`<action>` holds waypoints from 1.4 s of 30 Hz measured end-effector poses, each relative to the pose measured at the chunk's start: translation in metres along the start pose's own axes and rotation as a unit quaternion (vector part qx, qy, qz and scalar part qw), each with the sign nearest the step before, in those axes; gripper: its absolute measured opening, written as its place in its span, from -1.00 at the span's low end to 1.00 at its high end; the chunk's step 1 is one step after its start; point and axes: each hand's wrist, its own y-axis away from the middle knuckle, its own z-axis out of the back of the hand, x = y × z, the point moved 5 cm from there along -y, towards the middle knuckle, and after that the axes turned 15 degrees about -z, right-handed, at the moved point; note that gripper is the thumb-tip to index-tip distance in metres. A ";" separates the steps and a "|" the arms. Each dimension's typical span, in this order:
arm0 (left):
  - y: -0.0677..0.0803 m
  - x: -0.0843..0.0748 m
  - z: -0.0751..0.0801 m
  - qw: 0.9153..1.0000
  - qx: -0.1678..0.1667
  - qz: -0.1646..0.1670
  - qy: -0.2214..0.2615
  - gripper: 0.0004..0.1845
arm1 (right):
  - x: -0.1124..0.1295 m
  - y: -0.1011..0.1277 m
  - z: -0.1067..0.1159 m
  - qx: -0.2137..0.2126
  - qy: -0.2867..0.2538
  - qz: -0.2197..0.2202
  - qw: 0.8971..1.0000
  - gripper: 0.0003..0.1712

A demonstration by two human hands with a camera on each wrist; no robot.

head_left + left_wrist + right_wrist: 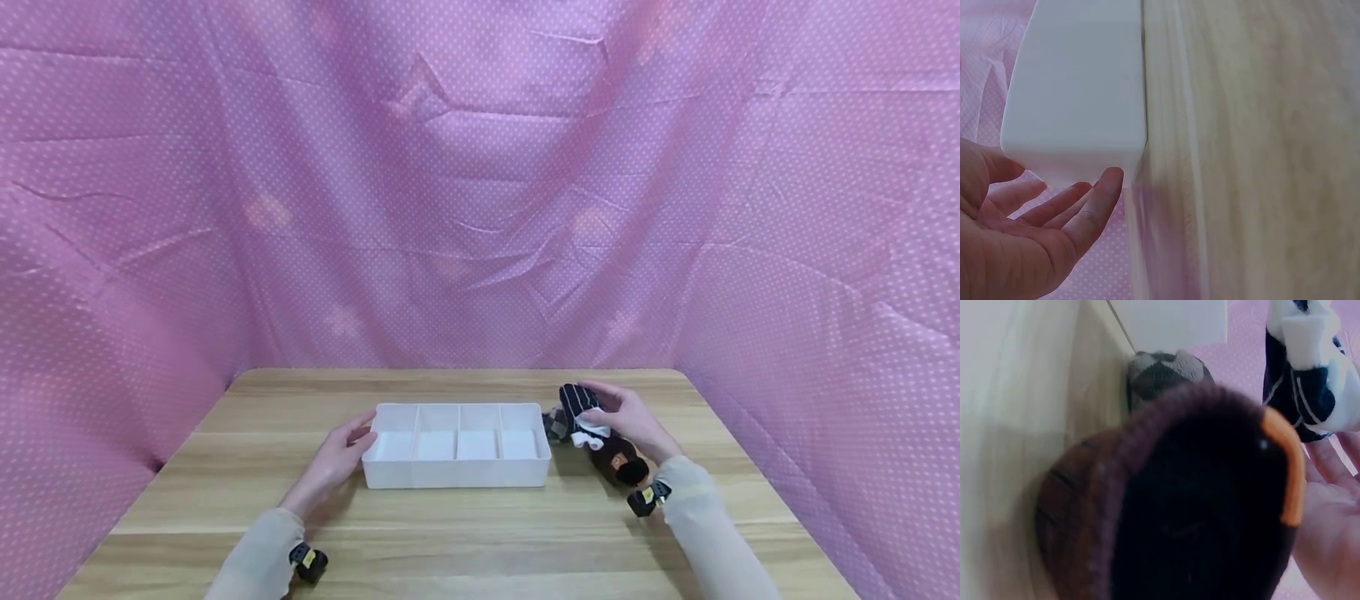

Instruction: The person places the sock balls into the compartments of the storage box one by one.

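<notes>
A white divided tray (457, 479) lies on the wooden bench (465, 542) with its long axis running left to right across the person's front; four compartments sit side by side along it. Just beside its right end lies a small heap of socks: a dark navy striped sock (577, 402) with a white part, a grey argyle sock (556, 424) nearest the tray, and a brown sock (618, 461) whose length runs from the heap toward the person.

The left hand (337, 457) reaches forward, fingers straight and relaxed, its fingertips (1107, 187) at the tray's left end wall; whether they quite touch cannot be told. The right hand (630, 417) rests on top of the sock heap with its fingers laid loosely over the navy striped sock, palm down, not clearly pinching anything. Both forearms wear pale sleeves (705, 517) with a small black device at each wrist.

A pink dotted cloth (480, 183) hangs behind and at both sides of the bench.
</notes>
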 end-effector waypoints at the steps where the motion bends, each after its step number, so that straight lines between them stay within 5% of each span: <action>1: 0.001 -0.001 -0.001 1.000 -0.001 0.001 0.002 -0.42 | 0.001 0.000 -0.002 0.002 0.003 0.000 1.000 -0.21; 20: 0.011 0.000 -0.003 0.994 0.026 -0.017 0.105 -0.39 | 0.016 -0.001 -0.035 0.045 -0.001 0.017 0.999 -0.22; 42: 0.019 -0.005 -0.004 0.996 0.034 -0.003 0.083 -0.38 | 0.021 -0.015 -0.070 0.032 -0.004 0.010 0.999 -0.26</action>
